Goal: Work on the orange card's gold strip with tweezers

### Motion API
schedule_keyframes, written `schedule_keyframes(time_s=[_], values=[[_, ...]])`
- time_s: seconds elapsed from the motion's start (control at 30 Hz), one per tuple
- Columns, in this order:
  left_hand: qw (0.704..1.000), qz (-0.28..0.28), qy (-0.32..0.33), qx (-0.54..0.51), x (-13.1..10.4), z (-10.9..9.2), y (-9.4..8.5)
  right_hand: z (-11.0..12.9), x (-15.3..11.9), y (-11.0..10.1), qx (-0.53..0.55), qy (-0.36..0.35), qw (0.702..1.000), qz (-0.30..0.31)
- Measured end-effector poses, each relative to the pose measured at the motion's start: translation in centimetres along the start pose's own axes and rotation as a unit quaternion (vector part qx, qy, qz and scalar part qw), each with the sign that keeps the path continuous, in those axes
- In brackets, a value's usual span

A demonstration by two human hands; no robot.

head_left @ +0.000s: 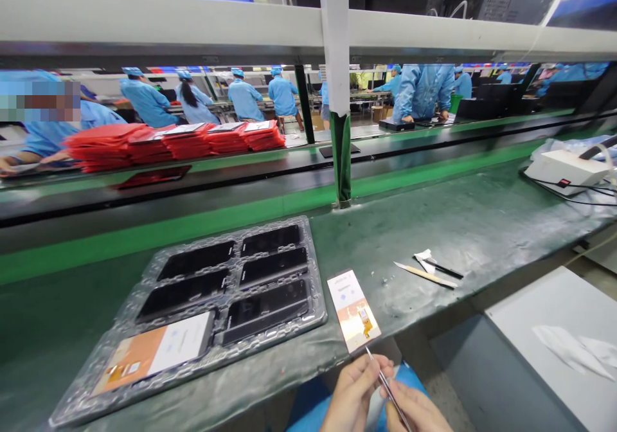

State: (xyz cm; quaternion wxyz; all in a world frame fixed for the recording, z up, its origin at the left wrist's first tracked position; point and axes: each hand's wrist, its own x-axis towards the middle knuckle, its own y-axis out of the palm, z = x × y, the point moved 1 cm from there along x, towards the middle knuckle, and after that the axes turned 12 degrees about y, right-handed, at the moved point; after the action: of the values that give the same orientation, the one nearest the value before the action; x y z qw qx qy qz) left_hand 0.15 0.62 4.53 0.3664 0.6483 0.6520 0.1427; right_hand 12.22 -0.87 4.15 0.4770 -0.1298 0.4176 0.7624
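Both my hands are low at the bottom edge, below the bench's front edge. My left hand [354, 393] and my right hand [417, 409] together pinch a thin metal tool like tweezers [383, 380], its tip pointing up toward a phone display panel [353, 310]. That panel lies back side up on the green bench, white and orange with a small flex cable. To its left sits a clear plastic tray [318, 316] holding several dark screens and one panel lying back side up [154, 351].
A wooden stick, a black tool and a scrap of white paper [429, 268] lie right of the panel. A white box with cables [566, 168] sits far right. Beyond a white post [336, 85] runs a conveyor with red stacks [173, 143]; people in blue work behind.
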Motion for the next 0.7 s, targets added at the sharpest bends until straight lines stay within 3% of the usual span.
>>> schedule_keyframes(time_s=[0.2, 0.57, 0.7], values=[[1.0, 0.002, -0.022, -0.011, 0.53, 0.81, 0.11, -0.14, -0.48, -0.45, -0.058, -0.066, 0.994, -0.065], [1.0, 0.005, -0.016, -0.016, 0.06, 0.24, -0.42, -0.22, 0.06, -0.21, 0.027, 0.0, 0.999, -0.02], [1.0, 0.002, -0.016, -0.014, 0.3, 0.5, -0.33, -0.35, 0.21, -0.5, -0.016, -0.021, 0.998, -0.054]])
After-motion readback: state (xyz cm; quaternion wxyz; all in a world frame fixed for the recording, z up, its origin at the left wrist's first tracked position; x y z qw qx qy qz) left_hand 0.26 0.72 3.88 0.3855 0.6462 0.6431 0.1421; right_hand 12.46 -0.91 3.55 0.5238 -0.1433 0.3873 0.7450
